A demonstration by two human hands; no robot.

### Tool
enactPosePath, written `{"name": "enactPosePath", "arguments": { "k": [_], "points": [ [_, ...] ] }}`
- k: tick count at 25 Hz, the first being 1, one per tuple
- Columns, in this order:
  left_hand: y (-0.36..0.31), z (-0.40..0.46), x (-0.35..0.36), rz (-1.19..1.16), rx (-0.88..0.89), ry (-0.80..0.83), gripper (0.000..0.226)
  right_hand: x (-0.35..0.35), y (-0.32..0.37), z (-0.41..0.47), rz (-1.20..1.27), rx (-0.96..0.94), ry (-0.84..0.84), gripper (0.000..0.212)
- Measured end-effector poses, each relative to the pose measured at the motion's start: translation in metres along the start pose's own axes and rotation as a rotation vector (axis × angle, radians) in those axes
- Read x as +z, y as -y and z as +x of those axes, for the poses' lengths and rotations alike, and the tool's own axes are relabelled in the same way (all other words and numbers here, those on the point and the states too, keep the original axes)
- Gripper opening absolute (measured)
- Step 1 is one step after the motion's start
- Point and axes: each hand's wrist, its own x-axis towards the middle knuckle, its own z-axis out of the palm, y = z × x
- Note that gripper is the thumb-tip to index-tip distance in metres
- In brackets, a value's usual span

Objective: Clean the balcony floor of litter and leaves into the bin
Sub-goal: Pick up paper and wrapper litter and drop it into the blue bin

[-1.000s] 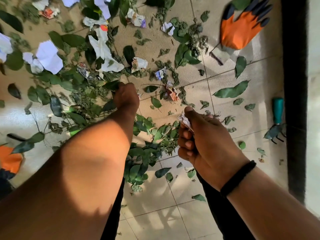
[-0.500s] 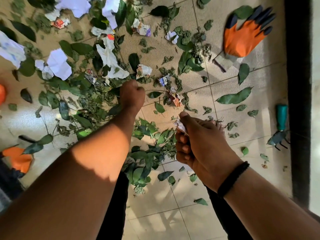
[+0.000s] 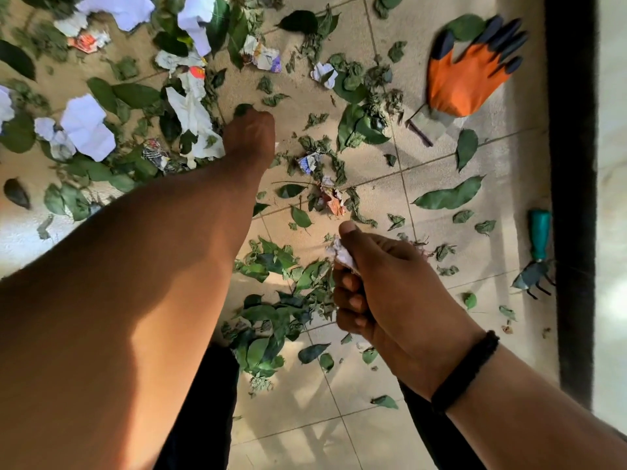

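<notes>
right edge: dark vertical frame strip running near to far, pale glazed surface beyond it. open room: bare beige floor tiles at near centre, between two black-clad legs; a further clear patch at right between the strip and the litter. surface: square matt tiles with thin grout lines, sunlit in patches. scattered over left and far half: green leaves, broad and smooth or curled and dry; torn white paper, crumpled, some scraps printed in colour. dense leaf pile at near centre, just left of the right hand. far right: orange glove with black fingertips, lying flat, a leaf on its fingers. right, beside the strip: small hand rake with teal handle, dark tines toward near. left hand: reaching far into the litter beside a long white paper strip, fingers turned under and hidden; cannot tell whether holding anything. right hand: fingers curled tight round a crumpled white paper scrap with bits of leaf showing at the far side, thumb on top; black band on the wrist. bin: not in view.
</notes>
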Motion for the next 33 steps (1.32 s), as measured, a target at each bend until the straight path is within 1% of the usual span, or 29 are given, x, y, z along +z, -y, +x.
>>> {"name": "enactPosePath", "arguments": {
  "k": [2, 4, 6, 8, 10, 12, 14, 16, 18, 20, 22, 24, 25, 27, 29, 31, 33],
  "points": [
    [0.003, -0.014, -0.007, -0.077, 0.01, -0.047, 0.024, 0.0, -0.001, 0.001, 0.0, 0.002, -0.005, 0.045],
    [0.005, -0.036, -0.017, -0.248, -0.016, -0.128, 0.017, -0.001, -0.007, 0.001, 0.003, 0.007, -0.036, 0.042],
    [0.011, -0.063, -0.031, -0.379, -0.082, -0.236, 0.016, 0.0, -0.017, 0.001, 0.018, 0.022, -0.056, 0.041],
    [0.017, -0.093, -0.046, -0.44, -0.138, -0.33, 0.017, 0.001, -0.029, 0.0, 0.035, 0.034, -0.05, 0.041],
    [0.021, -0.12, -0.065, -0.506, -0.195, -0.389, 0.019, 0.003, -0.04, 0.002, 0.021, 0.045, -0.039, 0.04],
    [0.029, -0.147, -0.094, -0.589, -0.22, -0.411, 0.022, 0.011, -0.046, -0.006, 0.02, -0.001, -0.013, 0.042],
    [0.026, -0.186, -0.147, -0.641, -0.231, -0.394, 0.027, 0.014, -0.032, -0.034, -0.023, -0.14, 0.009, 0.043],
    [0.009, -0.239, -0.222, -0.706, -0.221, -0.356, 0.027, 0.018, -0.001, -0.088, -0.109, -0.275, 0.003, 0.044],
    [-0.003, -0.309, -0.303, -0.747, -0.228, -0.346, 0.023, 0.032, 0.034, -0.163, -0.189, -0.375, 0.024, 0.045],
    [-0.01, -0.372, -0.374, -0.778, -0.138, -0.401, 0.016, 0.046, 0.068, -0.244, -0.274, -0.5, 0.088, 0.049],
    [-0.013, -0.435, -0.435, -0.733, -0.002, -0.496, 0.015, 0.052, 0.093, -0.329, -0.387, -0.598, 0.205, 0.056],
    [-0.011, -0.486, -0.483, -0.709, 0.056, -0.554, 0.02, 0.057, 0.111, -0.404, -0.473, -0.667, 0.315, 0.052],
    [-0.011, -0.507, -0.5, -0.763, 0.063, -0.575, 0.019, 0.057, 0.117, -0.437, -0.482, -0.685, 0.331, 0.047],
    [-0.013, -0.534, -0.527, -0.919, 0.093, -0.649, 0.014, 0.059, 0.126, -0.489, -0.426, -0.747, 0.306, 0.039],
    [-0.012, -0.547, -0.546, -1.059, 0.086, -0.73, 0.008, 0.062, 0.126, -0.53, -0.271, -0.789, 0.279, 0.033],
    [-0.002, -0.555, -0.569, -1.176, 0.073, -0.715, 0.009, 0.066, 0.112, -0.56, -0.035, -0.771, 0.277, 0.034],
    [0.006, -0.558, -0.588, -1.27, 0.145, -0.632, 0.018, 0.069, 0.091, -0.58, 0.133, -0.743, 0.269, 0.039]
  ]
}}
